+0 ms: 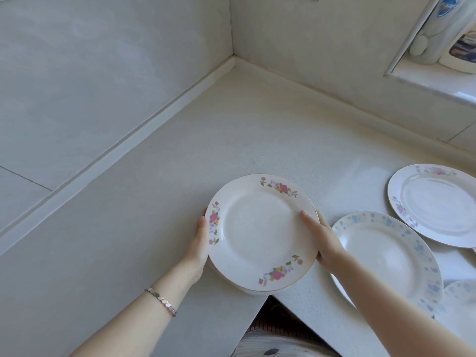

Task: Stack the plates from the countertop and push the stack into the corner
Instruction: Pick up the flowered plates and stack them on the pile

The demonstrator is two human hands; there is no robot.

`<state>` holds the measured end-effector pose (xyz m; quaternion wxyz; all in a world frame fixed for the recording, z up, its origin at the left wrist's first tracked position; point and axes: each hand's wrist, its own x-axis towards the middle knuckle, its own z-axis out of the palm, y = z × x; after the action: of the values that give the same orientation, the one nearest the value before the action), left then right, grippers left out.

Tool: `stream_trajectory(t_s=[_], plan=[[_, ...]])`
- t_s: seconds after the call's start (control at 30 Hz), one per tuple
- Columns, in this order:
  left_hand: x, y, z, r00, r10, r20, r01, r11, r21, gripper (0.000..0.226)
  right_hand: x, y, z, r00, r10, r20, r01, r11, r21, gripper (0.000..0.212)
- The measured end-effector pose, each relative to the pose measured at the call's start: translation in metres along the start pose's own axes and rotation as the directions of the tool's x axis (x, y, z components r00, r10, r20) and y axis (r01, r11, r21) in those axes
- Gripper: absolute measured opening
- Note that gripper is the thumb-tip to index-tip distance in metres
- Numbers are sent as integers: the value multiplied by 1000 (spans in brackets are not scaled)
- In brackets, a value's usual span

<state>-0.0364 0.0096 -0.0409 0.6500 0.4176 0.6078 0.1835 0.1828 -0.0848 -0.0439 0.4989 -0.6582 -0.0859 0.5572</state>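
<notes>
- The blue-flower plate [386,253] lies flat just to the right of the right hand [325,242], and the forearm crosses over its near rim.
- Further right of that hand lies a second pink-flower plate [438,204] — its near rim overlaps the blue one's far rim or lies very close to it; I cannot tell which.
- A small part of one more plate [461,292] shows at the picture edge, right of and nearer than the right hand.
- Between the two hands is the pink-flower plate [260,233]. The left hand [199,244] grips its left rim with the thumb along the edge. The right hand grips the right rim, thumb on top and fingers curled below.
- Another plate rim shows under this plate on its left and near sides; how many plates lie below I cannot tell.
- A metal bracelet [162,301] is on the left wrist.
- The bench [180,150] is pale and speckled, with a raised strip where it meets the pale tiled walls.
- The corner [233,57] is ahead of the hands — a broad stretch of bare bench lies between it and them.
- Ahead and right of the right hand is a window sill [425,85] with bottles [438,29].
- The bench's inner front edge [268,297] is just nearer than the held plate.
</notes>
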Motion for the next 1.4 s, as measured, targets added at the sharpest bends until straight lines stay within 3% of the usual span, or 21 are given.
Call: stream_trajectory(t_s=[0.07,0.13,0.23,0.3,0.33,0.43,0.5,0.57,0.63,0.7,0.8,0.9,1.1,1.17,1.27,1.4], plan=[[-1,15,-2,1000,-3,-10,4,995,102,51,0,-4,-1,1000,-11,-11,10,996,-89,38],[1,32,0,986,141,-88,-108,946,304,37,1,-11,-3,999,-24,-42,13,971,-240,35],[7,62,16,896,444,10,-361,714,600,39,-1,-24,-12,993,-89,-83,46,908,-415,30],[9,80,41,804,579,133,-514,567,644,35,-7,-32,-24,982,-159,-101,95,880,-465,15],[9,89,57,782,596,180,-560,545,624,30,-13,-36,-32,977,-183,-109,109,870,-481,9],[3,98,109,776,524,352,-627,575,525,23,-33,-41,-72,969,-189,-158,67,820,-569,8],[-2,93,147,752,430,499,-659,516,548,23,-48,-36,-108,956,-176,-236,-1,799,-601,10],[-7,80,185,739,304,601,-672,395,626,26,-62,-29,-146,931,-150,-332,-72,817,-572,13],[-7,62,222,760,155,631,-646,286,707,31,-77,-23,-181,907,-125,-403,-113,849,-517,14],[-2,42,252,829,20,560,-547,244,801,41,-89,-18,-212,890,-113,-443,-122,875,-468,14],[6,22,280,944,-80,319,-282,299,911,54,-101,-10,-253,876,-101,-472,-109,911,-397,15],[9,9,290,985,-62,162,-122,423,898,55,-101,-1,-283,869,-72,-489,-81,955,-285,16],[19,-6,283,1000,14,-26,11,628,778,43,-54,3,-307,896,10,-444,-53,995,-85,13],[18,-4,283,997,37,-68,27,659,752,41,-29,-1,-309,903,81,-421,-55,996,73,26],[18,0,286,995,81,-60,-9,659,752,41,8,-8,-308,893,208,-399,-70,940,333,37],[19,6,287,993,114,-25,-58,671,739,34,30,-18,-303,885,355,-303,-36,700,714,47]])
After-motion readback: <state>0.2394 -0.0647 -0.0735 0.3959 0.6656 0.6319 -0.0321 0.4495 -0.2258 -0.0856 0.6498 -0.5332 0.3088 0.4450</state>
